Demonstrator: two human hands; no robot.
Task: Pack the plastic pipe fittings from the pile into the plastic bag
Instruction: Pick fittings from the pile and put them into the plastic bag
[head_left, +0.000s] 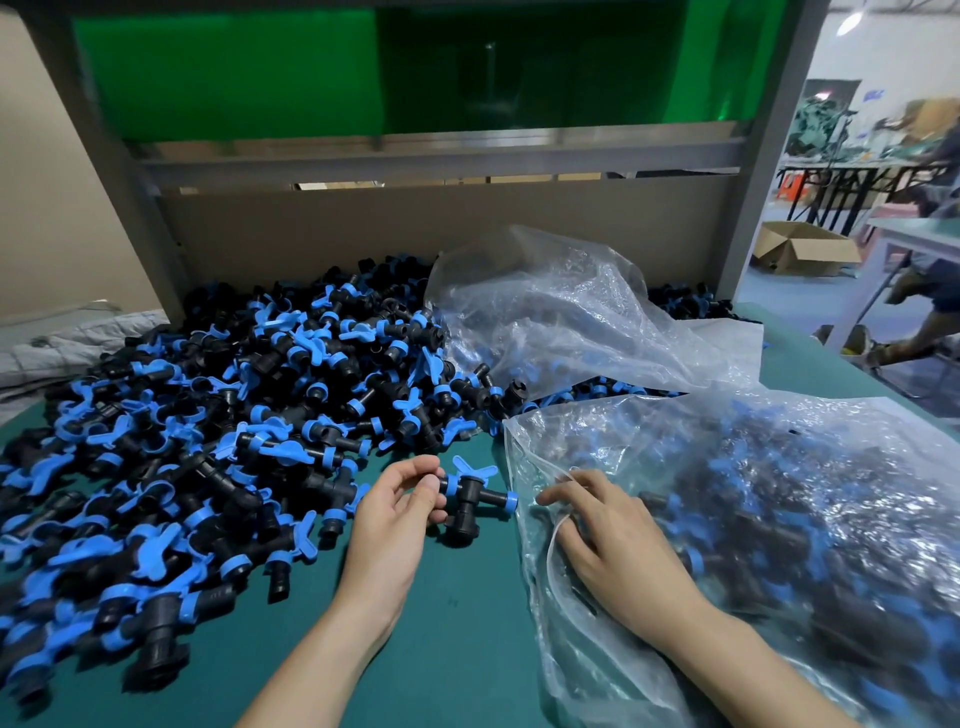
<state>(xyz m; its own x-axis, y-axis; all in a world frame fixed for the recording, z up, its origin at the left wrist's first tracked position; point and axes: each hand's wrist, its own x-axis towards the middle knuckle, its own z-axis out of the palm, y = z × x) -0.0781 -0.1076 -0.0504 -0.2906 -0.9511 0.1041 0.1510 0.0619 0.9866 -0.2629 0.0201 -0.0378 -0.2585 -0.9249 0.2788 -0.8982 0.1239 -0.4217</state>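
Note:
A big pile of black and blue pipe fittings (218, 415) covers the left half of the green table (457, 623). My left hand (395, 514) pinches one black tee fitting with blue rings and a blue wing handle (470, 496) just above the table. It sits right at the mouth of a clear plastic bag (753, 519) that lies on the right and holds several fittings. My right hand (613, 540) rests on the bag's open edge, fingers spread and lightly curled over the plastic.
A second, crumpled clear bag (582, 317) lies behind over more fittings. A cardboard wall (415, 228) and grey frame close the back of the table. A cardboard box (805, 249) and other tables stand beyond the right edge.

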